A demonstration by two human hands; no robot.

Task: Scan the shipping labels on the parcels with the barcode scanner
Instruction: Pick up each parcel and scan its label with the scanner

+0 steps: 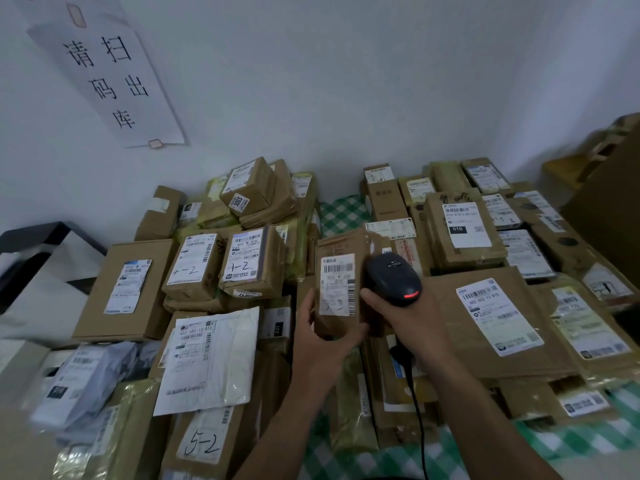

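my left hand (320,336) grips a small brown parcel (341,289) from below, held upright w/ its white label (337,284) facing me. right hand (403,315) wraps the black scanner (393,277), red light on, just beside the label, over piled parcels.

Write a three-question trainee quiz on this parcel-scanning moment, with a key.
1. Multiple choice: which item does the right hand grip? A) a tape roll B) the barcode scanner C) a marker
2. True or false: the left hand holds a small brown parcel with its label facing the camera.
3. Fill in: the light on the scanner's back glows ____.
Key: 1 B; 2 true; 3 red.
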